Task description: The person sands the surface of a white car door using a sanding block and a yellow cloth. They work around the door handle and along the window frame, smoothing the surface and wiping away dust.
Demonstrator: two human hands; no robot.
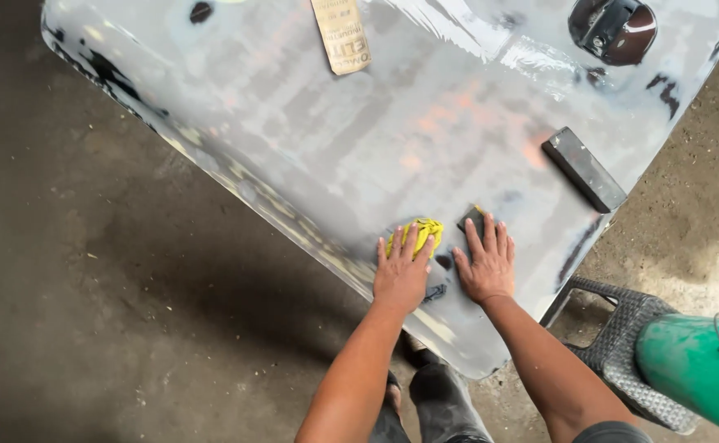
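Hands press flat on a big grey sanded panel [335,148] lying over the concrete floor [89,328]. The left hand [402,271] has its fingers spread over a crumpled yellow rag [422,230], pinning it to the panel near the lower edge. Just beside it, the right hand [486,264] lies palm down with fingers splayed, the fingertips covering a small dark sanding pad [471,218]. A longer black block [583,169] rests on the panel, well apart to the right. A tan sheet of sandpaper [341,34] lies near the far edge. A green bucket [696,365] sits on a grey woven stool [622,344] beside the panel.
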